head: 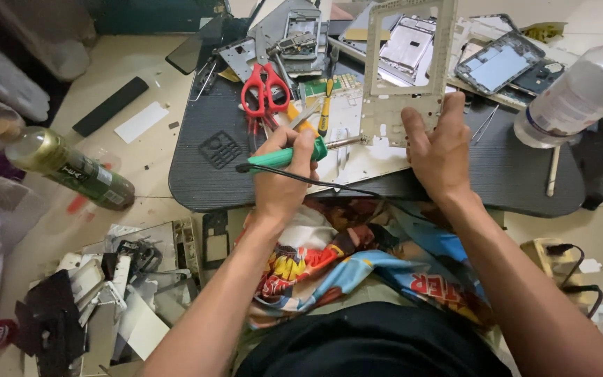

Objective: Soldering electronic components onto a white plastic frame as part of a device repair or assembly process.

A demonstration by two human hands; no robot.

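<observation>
My left hand grips a green-handled corded tool, likely a soldering iron. Its metal tip points right and meets the lower left corner of a pale metal device frame. My right hand holds that frame upright by its bottom edge, fingers spread behind it. Both hands are over the near edge of a low black table. The tool's black cord trails off to the right below my hands.
Red-handled scissors, a yellow screwdriver, tweezers and several opened phone and tablet parts crowd the table. A clear plastic bottle lies at right. A green can and scrap parts lie on the floor at left.
</observation>
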